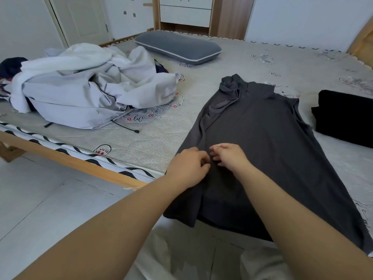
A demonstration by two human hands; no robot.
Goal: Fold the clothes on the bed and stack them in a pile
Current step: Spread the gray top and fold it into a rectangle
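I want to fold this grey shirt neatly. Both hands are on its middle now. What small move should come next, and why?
Probably pull the bunched left edge of the grey shirt outward to flatten it. The left hand and right hand sit close together on the cloth, and a long wrinkle runs up that side to the crumpled collar. Folding over it would likely trap the crease.

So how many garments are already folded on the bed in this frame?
1. A folded black garment lies at the right edge. The gray shirt is spread flat under both hands, and the white heap on the left is unfolded; more may lie out of view.
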